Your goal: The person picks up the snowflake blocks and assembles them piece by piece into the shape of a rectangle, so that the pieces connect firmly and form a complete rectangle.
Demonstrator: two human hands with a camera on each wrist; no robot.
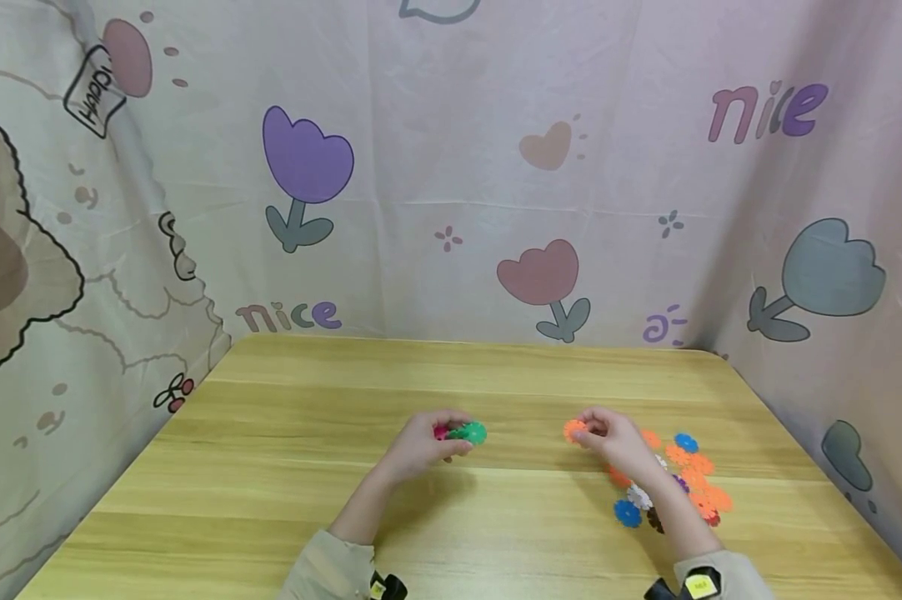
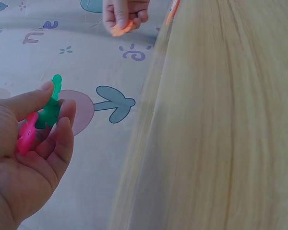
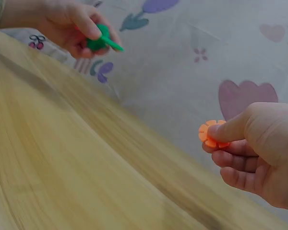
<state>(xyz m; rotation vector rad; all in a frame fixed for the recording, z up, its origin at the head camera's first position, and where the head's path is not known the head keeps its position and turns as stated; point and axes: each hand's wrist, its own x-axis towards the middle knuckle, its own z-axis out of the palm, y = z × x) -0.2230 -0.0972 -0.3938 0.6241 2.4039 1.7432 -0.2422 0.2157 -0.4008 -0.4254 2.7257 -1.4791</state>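
Observation:
Above the middle of the table, my left hand (image 1: 421, 446) grips a small cluster of plastic snowflake discs. The green discs (image 2: 49, 114) stick out past the thumb and fingertips, at angles to each other. A pink disc (image 2: 27, 132) sits deeper, near the palm. To the right, my right hand (image 1: 619, 446) pinches one orange notched disc (image 3: 213, 133) between thumb and forefinger, its other fingers curled below. A gap separates the orange disc from the green ones. The right forearm partly hides a loose pile of discs on the table.
The pile lies at the table's right, with orange discs (image 1: 697, 475), blue discs (image 1: 627, 513), a white disc (image 1: 638, 497) and a dark brown disc (image 1: 655, 521). The wooden table (image 1: 233, 500) meets a printed cloth (image 1: 436, 167) at its back and sides.

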